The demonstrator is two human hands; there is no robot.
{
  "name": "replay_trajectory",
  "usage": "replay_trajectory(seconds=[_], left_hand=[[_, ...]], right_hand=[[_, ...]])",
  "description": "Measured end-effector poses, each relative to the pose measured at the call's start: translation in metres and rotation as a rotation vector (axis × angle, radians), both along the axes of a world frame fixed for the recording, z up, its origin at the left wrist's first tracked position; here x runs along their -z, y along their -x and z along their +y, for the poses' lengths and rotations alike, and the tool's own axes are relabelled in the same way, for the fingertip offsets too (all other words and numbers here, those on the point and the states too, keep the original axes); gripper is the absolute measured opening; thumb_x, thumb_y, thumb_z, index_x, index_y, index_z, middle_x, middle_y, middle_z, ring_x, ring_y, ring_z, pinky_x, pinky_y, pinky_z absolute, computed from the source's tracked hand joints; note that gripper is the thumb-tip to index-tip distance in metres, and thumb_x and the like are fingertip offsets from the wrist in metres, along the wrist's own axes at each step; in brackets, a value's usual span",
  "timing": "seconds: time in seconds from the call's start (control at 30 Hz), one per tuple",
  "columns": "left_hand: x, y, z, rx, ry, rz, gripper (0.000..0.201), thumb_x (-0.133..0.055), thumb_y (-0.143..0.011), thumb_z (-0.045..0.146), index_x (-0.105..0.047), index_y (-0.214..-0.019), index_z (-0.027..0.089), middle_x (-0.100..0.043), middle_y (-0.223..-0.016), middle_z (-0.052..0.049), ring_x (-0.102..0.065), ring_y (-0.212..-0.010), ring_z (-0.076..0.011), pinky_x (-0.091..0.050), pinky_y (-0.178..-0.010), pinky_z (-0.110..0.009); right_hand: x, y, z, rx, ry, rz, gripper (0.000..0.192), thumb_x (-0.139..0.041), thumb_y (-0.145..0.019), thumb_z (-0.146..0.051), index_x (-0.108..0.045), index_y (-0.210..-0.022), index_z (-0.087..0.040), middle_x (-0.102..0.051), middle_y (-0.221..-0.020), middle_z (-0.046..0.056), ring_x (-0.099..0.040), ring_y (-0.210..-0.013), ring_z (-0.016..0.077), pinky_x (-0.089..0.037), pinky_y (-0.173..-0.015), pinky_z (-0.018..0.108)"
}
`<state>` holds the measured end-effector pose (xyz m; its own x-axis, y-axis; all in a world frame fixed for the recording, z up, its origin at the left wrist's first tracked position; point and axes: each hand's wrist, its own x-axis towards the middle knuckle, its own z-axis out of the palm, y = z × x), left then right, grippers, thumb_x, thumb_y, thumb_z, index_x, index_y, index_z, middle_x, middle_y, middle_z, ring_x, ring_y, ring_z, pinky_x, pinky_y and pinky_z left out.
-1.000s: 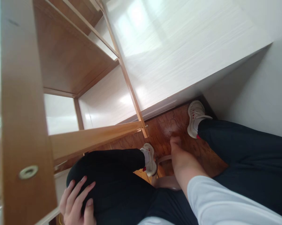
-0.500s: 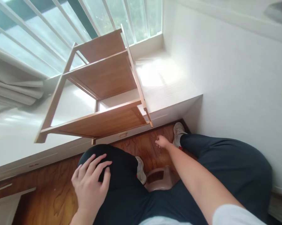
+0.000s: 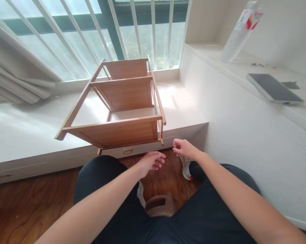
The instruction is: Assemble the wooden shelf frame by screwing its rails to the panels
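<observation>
Wooden shelf (image 3: 122, 105) tipped on ledge, 2 hands below (pinched item indiscernible)

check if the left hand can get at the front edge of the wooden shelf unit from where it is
Probably yes. The left hand is open just below the wooden shelf unit, which overhangs the window ledge, with nothing between them; the right hand is off to the side.

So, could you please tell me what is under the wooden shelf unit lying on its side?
The wooden shelf unit rests on the white window ledge; its near end overhangs the wood floor. The ledge surface beneath its panels is hidden.
</observation>
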<state>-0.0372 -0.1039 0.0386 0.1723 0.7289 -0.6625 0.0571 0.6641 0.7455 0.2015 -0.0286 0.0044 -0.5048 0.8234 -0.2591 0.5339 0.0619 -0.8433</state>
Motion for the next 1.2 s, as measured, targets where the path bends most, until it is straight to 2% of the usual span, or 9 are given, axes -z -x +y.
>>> replay_trajectory(seconds=[0.17,0.23,0.3,0.37,0.5,0.67,0.83,1.0,1.2], left_hand=[[0.029,-0.013,0.021,-0.309,0.093,-0.084,0.034,-0.077,-0.079,0.041,-0.071,-0.104,0.019,-0.073,-0.095,-0.006,-0.059,-0.068,-0.0119,-0.042,-0.060,-0.024],[0.036,-0.015,0.024,-0.393,0.107,-0.126,0.037,-0.078,-0.078,0.041,-0.071,-0.107,0.020,-0.074,-0.101,-0.007,-0.061,-0.073,-0.0130,-0.043,-0.062,-0.025],[0.040,-0.017,0.025,-0.461,0.099,-0.168,0.039,-0.080,-0.076,0.041,-0.072,-0.108,0.022,-0.075,-0.108,-0.008,-0.063,-0.081,-0.0143,-0.045,-0.064,-0.025],[0.042,-0.019,0.027,-0.512,0.074,-0.210,0.041,-0.083,-0.073,0.041,-0.072,-0.108,0.023,-0.075,-0.114,-0.007,-0.065,-0.089,-0.0158,-0.046,-0.067,-0.025],[0.041,-0.023,0.034,-0.540,0.035,-0.310,0.037,-0.085,-0.069,0.037,-0.073,-0.102,0.023,-0.075,-0.128,-0.007,-0.065,-0.105,-0.0188,-0.047,-0.074,-0.025],[0.040,-0.027,0.040,-0.528,0.063,-0.421,0.039,-0.079,-0.075,0.040,-0.077,-0.109,0.021,-0.075,-0.132,-0.012,-0.067,-0.110,-0.0223,-0.050,-0.078,-0.029],[0.043,-0.028,0.042,-0.551,0.093,-0.454,0.038,-0.077,-0.081,0.040,-0.080,-0.115,0.021,-0.077,-0.126,-0.011,-0.068,-0.101,-0.0195,-0.049,-0.074,-0.027],[0.045,-0.032,0.045,-0.601,0.099,-0.451,0.031,-0.078,-0.084,0.039,-0.081,-0.108,0.020,-0.077,-0.111,-0.008,-0.065,-0.088,-0.0146,-0.047,-0.068,-0.024],[0.048,-0.035,0.047,-0.638,0.082,-0.431,0.028,-0.082,-0.082,0.037,-0.081,-0.103,0.019,-0.074,-0.102,-0.006,-0.061,-0.081,-0.0120,-0.045,-0.066,-0.022]], right_hand=[[0.011,0.003,0.029,0.018,-0.001,0.085,0.004,-0.060,-0.090,-0.018,-0.059,-0.091,-0.022,-0.076,-0.085,0.001,-0.079,-0.074,0.0161,-0.060,-0.072,0.027],[0.012,0.007,0.041,-0.029,0.005,0.067,0.009,-0.061,-0.090,-0.016,-0.068,-0.092,-0.021,-0.078,-0.084,0.001,-0.078,-0.073,0.0170,-0.060,-0.074,0.028],[0.009,0.010,0.050,-0.116,-0.087,-0.009,0.015,-0.062,-0.091,-0.015,-0.075,-0.092,-0.021,-0.081,-0.087,0.003,-0.078,-0.078,0.0188,-0.059,-0.080,0.031],[0.004,0.013,0.058,-0.203,-0.270,-0.114,0.018,-0.064,-0.093,-0.016,-0.081,-0.093,-0.022,-0.084,-0.094,0.005,-0.076,-0.091,0.0227,-0.057,-0.089,0.034],[-0.003,0.014,0.068,-0.275,-0.462,-0.204,0.020,-0.064,-0.098,-0.020,-0.083,-0.094,-0.023,-0.084,-0.096,0.007,-0.070,-0.098,0.0263,-0.053,-0.095,0.039],[-0.002,0.010,0.068,-0.271,-0.400,-0.252,0.019,-0.062,-0.101,-0.023,-0.079,-0.092,-0.023,-0.081,-0.094,0.006,-0.071,-0.092,0.0237,-0.050,-0.087,0.033],[-0.002,0.012,0.061,-0.229,-0.295,-0.189,0.021,-0.058,-0.105,-0.024,-0.078,-0.097,-0.023,-0.080,-0.087,0.003,-0.070,-0.078,0.0188,-0.048,-0.076,0.029],[0.004,0.016,0.061,-0.221,-0.385,-0.111,0.020,-0.060,-0.102,-0.018,-0.080,-0.101,-0.020,-0.081,-0.101,0.008,-0.073,-0.095,0.0221,-0.052,-0.090,0.032],[0.006,0.014,0.064,-0.232,-0.455,-0.109,0.023,-0.060,-0.103,-0.017,-0.082,-0.100,-0.021,-0.081,-0.098,0.007,-0.072,-0.089,0.0207,-0.053,-0.087,0.032]])
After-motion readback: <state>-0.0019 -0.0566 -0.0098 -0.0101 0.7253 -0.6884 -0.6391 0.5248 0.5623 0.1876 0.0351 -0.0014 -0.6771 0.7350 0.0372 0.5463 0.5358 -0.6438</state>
